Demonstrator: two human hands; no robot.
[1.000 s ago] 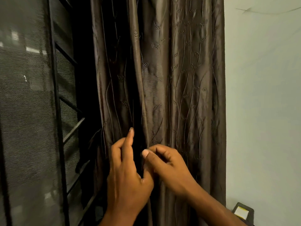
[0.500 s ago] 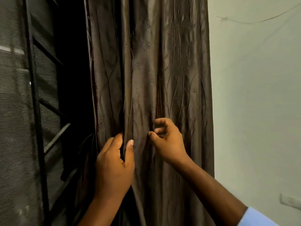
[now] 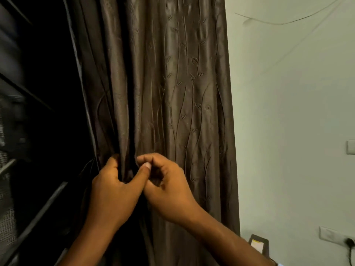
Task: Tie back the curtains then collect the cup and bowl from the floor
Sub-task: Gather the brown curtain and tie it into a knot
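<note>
A brown curtain (image 3: 172, 93) with a raised leaf and stem pattern hangs in front of me, gathered in folds beside a dark window. My left hand (image 3: 113, 191) grips a fold near the curtain's left edge, thumb stretched to the right. My right hand (image 3: 169, 189) is curled against the cloth right beside it, fingers bent inward and touching the left thumb. Whether the right hand pinches fabric is hidden by its fingers. No tie-back, cup or bowl is in view.
A dark window with metal grille bars (image 3: 38, 212) fills the left. A pale wall (image 3: 288, 112) is on the right, with a thin wire, a switch plate (image 3: 351, 147), a socket with a plug (image 3: 348, 241), and a small dark object (image 3: 258, 244) low by the curtain.
Both hands have come together at the curtain's left folds; the right hand moved left and down to meet the left thumb. My view shifted right and closer.
</note>
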